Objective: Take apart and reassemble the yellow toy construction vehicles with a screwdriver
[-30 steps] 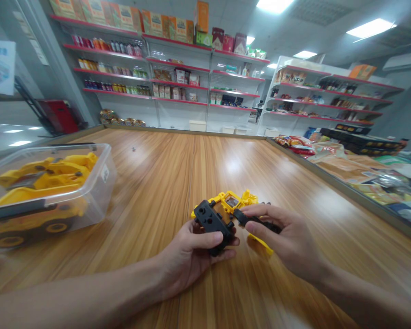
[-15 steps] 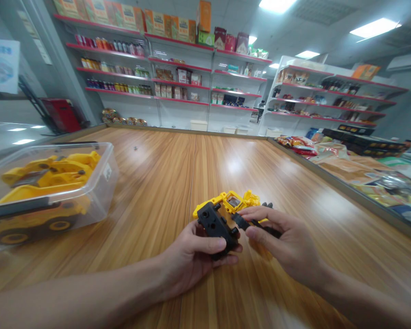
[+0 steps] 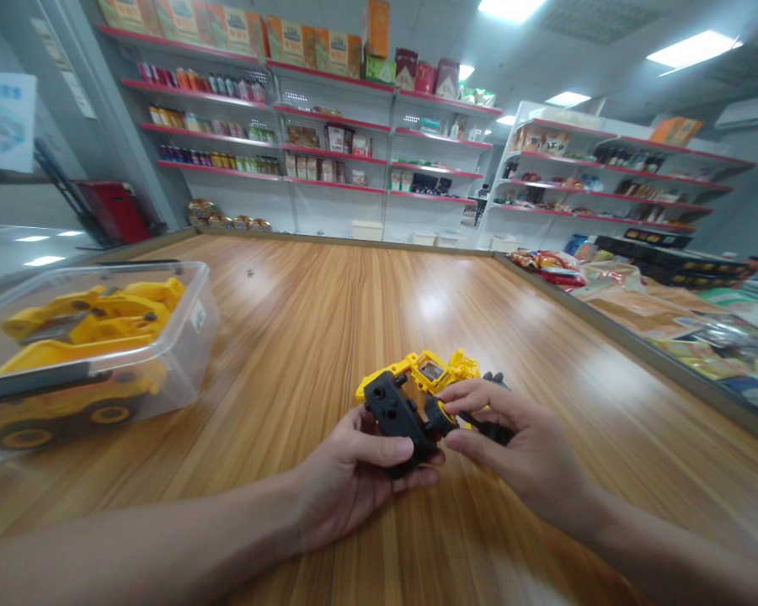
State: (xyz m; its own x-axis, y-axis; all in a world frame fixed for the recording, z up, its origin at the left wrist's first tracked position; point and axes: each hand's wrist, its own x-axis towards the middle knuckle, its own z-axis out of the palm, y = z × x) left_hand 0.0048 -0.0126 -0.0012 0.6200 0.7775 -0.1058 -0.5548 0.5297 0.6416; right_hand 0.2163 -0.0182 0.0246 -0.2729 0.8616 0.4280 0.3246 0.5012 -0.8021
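- Clearly, the black block (image 3: pixel 395 417) sits just below the centre of the frame, tilted, in the left hand (image 3: pixel 363 459): the thumb presses its near face and the fingers wrap behind and underneath.
- Just right of it, the right hand (image 3: pixel 524 438) pinches a dark wheel-like piece (image 3: pixel 439 417) with some yellow at its middle, between thumb and fingertips. The wheel-like piece is at the block's right end; whether the two touch, I cannot tell.
- The block looks like hard moulded plastic, so it is probably light and stiff and should not give under a firm thumb. Its broad flat face and lower edge seem the best hold, as the left hand has it, leaving the round holes and short pegs uncovered.
- Those pegs are likely its weakest spots; sideways force there might snap one.
- The wheel-like piece is probably light too, and its curved edge could roll or slip in a loose pinch. Gripping across the rim looks safer than holding one side.
- Behind the hands, the yellow toy parts (image 3: pixel 430 371) rest on the wood-grain counter (image 3: pixel 290 353); a clear bin (image 3: pixel 195 353) with more yellow pieces (image 3: pixel 126 311) stands at the left of the frame.
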